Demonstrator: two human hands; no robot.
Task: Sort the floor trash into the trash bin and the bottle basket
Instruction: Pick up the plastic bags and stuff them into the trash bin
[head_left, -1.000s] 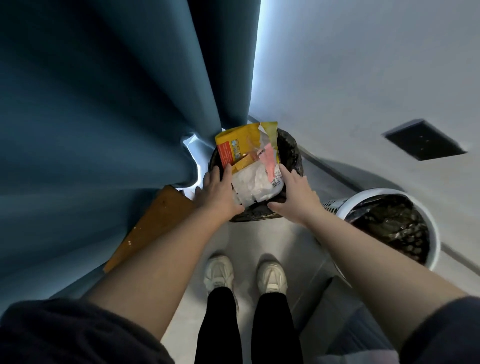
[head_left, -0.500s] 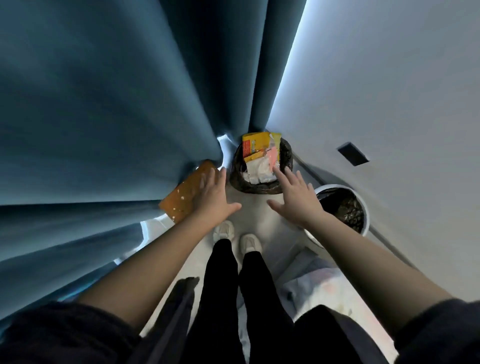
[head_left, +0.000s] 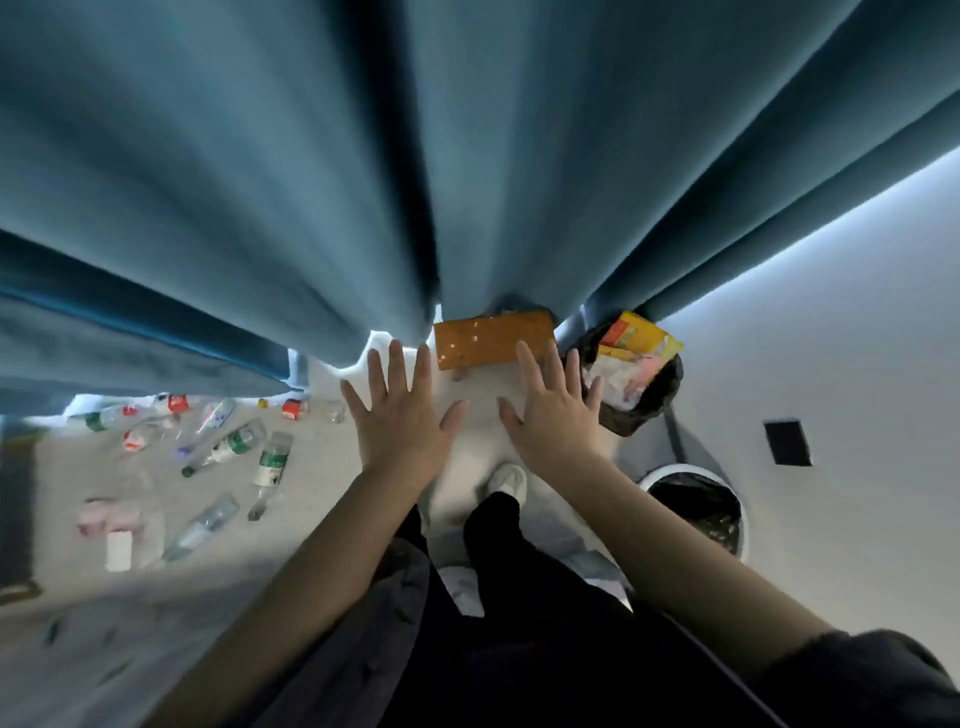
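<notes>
My left hand (head_left: 397, 415) and my right hand (head_left: 553, 415) hover side by side over the floor, fingers spread, holding nothing. To the right stands the black-lined trash bin (head_left: 657, 400), stuffed with a yellow wrapper (head_left: 636, 338) and white crumpled packaging. Below it, by the wall, sits the white bottle basket (head_left: 691, 475) with a dark inside. Several plastic bottles (head_left: 272, 460) with green and red labels lie scattered on the floor at the left. A pink and white piece of trash (head_left: 106, 519) lies near them.
Blue curtains (head_left: 363, 182) hang across the top and reach the floor. An orange board (head_left: 493, 338) lies at their foot, just beyond my hands. A white wall with a dark socket plate (head_left: 787, 441) runs along the right. My legs and one white shoe (head_left: 509, 480) are below.
Both hands let go of the packaging pressed into the trash bin and pulled back, fingers spread. My view swung left, so the scattered bottles came into sight.
</notes>
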